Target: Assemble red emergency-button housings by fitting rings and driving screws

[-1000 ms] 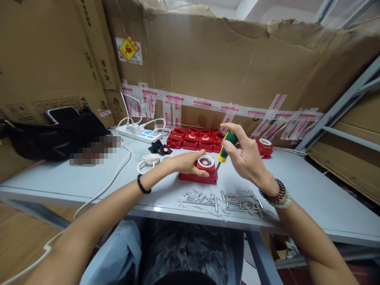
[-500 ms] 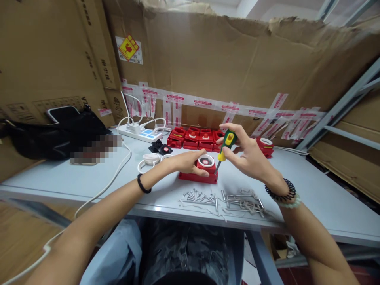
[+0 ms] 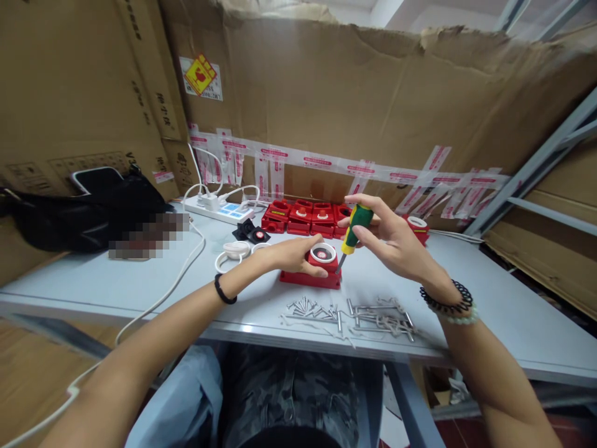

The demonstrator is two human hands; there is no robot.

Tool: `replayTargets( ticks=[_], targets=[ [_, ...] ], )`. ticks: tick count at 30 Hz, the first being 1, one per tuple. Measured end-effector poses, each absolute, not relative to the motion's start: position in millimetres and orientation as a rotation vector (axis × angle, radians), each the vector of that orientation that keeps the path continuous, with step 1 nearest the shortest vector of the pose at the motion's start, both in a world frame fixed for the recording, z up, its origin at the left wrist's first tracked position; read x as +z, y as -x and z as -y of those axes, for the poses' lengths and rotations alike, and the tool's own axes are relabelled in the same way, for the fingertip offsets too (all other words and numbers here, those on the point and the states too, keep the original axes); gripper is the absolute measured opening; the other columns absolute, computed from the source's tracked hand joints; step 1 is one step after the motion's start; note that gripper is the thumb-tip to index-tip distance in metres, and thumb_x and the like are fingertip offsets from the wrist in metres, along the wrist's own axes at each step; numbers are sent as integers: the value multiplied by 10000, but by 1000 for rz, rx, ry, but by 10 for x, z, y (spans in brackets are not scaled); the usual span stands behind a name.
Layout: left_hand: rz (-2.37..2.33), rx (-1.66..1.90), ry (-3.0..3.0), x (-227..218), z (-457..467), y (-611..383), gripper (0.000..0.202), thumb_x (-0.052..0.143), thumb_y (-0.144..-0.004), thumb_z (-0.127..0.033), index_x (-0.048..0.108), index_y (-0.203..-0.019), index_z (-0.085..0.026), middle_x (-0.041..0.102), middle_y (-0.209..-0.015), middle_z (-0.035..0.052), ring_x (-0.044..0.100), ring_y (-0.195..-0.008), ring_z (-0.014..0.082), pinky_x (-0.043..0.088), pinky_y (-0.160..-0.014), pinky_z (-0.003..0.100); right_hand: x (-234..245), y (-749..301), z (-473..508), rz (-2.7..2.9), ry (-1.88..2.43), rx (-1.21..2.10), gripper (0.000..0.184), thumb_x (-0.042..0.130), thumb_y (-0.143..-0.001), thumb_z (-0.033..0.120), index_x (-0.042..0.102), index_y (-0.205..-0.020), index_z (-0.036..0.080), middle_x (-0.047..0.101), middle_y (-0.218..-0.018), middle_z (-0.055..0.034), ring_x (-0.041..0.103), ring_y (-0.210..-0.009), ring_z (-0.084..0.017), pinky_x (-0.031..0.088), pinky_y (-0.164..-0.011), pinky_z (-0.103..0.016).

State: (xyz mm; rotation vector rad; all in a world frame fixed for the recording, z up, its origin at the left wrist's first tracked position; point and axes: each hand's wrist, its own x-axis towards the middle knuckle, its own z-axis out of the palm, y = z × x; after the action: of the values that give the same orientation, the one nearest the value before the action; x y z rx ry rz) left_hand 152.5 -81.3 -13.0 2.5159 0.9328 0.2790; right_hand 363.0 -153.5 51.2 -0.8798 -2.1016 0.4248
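– So, nearest the edge of the worktop (image 3: 506, 295)?

– Loose screws (image 3: 305, 306), and to their right metal rods (image 3: 375, 307) among tangled pale cords

– Just beyond those?

– Red box (image 3: 311, 281), flat on the worktop, white ring (image 3: 323, 261) on top; held from its left by the left hand (image 3: 296, 255), fingers clasped over it, thumb along the near side

– And in the right hand (image 3: 392, 242)?

– Green-and-yellow screwdriver (image 3: 359, 227), fingers closed round the handle, shaft tilted, tip down at the box's right end; contact with any screw there too small to tell

– Farther back?

– Leftward, white loops (image 3: 237, 247) and black parts (image 3: 252, 233); then a white power strip (image 3: 233, 213) beside a row of red housings (image 3: 303, 221); lastly, tall taped cardboard (image 3: 349, 93)
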Motion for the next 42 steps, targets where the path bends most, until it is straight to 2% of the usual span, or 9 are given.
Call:
replayTargets(
  ticks=[11, 14, 19, 23, 27, 30, 34, 38, 42],
  targets=[
    [-887, 311, -2518, -167, 774, -1530, 718, 643, -703, -610, 402, -1242, -202, 588, -1229, 116, 593, -1042, 281, 439, -804, 312, 398, -3432, 1506, 1819, 969, -126, 269, 704, -747, 379, 554, -888, 206, 482, -600, 69, 425, -479, -68, 411, -470, -216],
    [-881, 309, -2514, -165, 774, -1530, 745, 629, -703, -630, 394, -1259, -192, 579, -1242, 129, 589, -1054, 284, 438, -814, 317, 428, -3472, 1528, 1860, 994, -136, 253, 614, -825, 414, 610, -968, 205, 568, -673, 34, 504, -557, -90, 458, -567, -241],
    [-936, 280, -2520, -129, 808, -1530, 746, 624, -700, -643, 411, -1242, -176, 576, -1245, 144, 583, -1074, 298, 436, -822, 318, 508, -3573, 1552, 1987, 856, 447, 346, 420, -941, 407, 546, -1212, 235, 625, -791, -9, 615, -718, -132, 523, -644, -275],
    [-903, 296, -2526, -128, 810, -1529, 695, 628, -714, -622, 412, -1216, -193, 589, -1224, 129, 590, -1051, 282, 445, -808, 310, 482, -3498, 1548, 1887, 854, 272, 232, 626, -825, 399, 588, -960, 214, 562, -684, 28, 537, -582, -100, 450, -514, -226],
    [-897, 303, -2512, -138, 802, -1526, 710, 628, -712, -628, 400, -1222, -189, 592, -1211, 134, 597, -1024, 283, 448, -799, 317, 410, -3441, 1531, 1737, 971, -85, 251, 637, -813, 394, 543, -689, 197, 445, -564, 50, 395, -503, -74, 352, -467, -224],
    [-917, 285, -2496, -132, 806, -1522, 738, 636, -701, -633, 400, -1235, -182, 589, -1212, 140, 592, -1032, 290, 444, -805, 319, 397, -3492, 1501, 1732, 979, 57, 216, 570, -862, 418, 608, -868, 205, 559, -665, 22, 505, -587, -95, 433, -547, -236],
    [-909, 298, -2500, -129, 803, -1517, 759, 636, -703, -629, 384, -1265, -185, 567, -1246, 140, 576, -1065, 290, 437, -826, 319, 489, -3620, 1488, 1893, 799, 625, 356, 467, -916, 456, 519, -1191, 235, 663, -921, -38, 628, -751, -134, 536, -656, -299],
    [-872, 297, -2514, -134, 797, -1517, 713, 628, -715, -619, 401, -1244, -198, 575, -1230, 118, 583, -1037, 271, 437, -803, 303, 589, -3691, 1504, 2042, 686, 915, 320, 509, -906, 414, 533, -1162, 222, 682, -951, -58, 665, -827, -163, 561, -746, -365],
    [-899, 296, -2512, -128, 808, -1520, 729, 624, -704, -643, 404, -1228, -185, 580, -1217, 135, 588, -1027, 279, 436, -795, 304, 519, -3621, 1438, 1867, 788, 599, 237, 622, -832, 389, 579, -962, 195, 655, -747, -15, 659, -665, -151, 549, -592, -294]
  ],
)
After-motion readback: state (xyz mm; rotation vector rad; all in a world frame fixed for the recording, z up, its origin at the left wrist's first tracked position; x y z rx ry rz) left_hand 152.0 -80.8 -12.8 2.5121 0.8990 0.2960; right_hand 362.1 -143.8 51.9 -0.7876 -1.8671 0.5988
